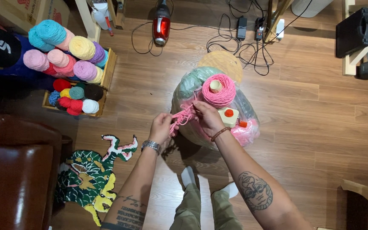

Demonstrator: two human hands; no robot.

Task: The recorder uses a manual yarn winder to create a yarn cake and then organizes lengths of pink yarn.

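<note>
Open wooden floor (320, 127) lies to the right of the clear plastic bag (243, 106), giving free passage there. To the left, the crate of yarn cones (75, 64) and the tufted dragon rug (94, 179) crowd the floor beside the brown leather seat (13, 170). Behind the bag, tangled black cables (239, 47) and a red vacuum (162, 25) block the way.

wood floor (320, 127): yarn crate (107, 72), tufted rug piece (90, 179), plastic bag of yarn (243, 115), vacuum (161, 25), cables (243, 47).
</note>
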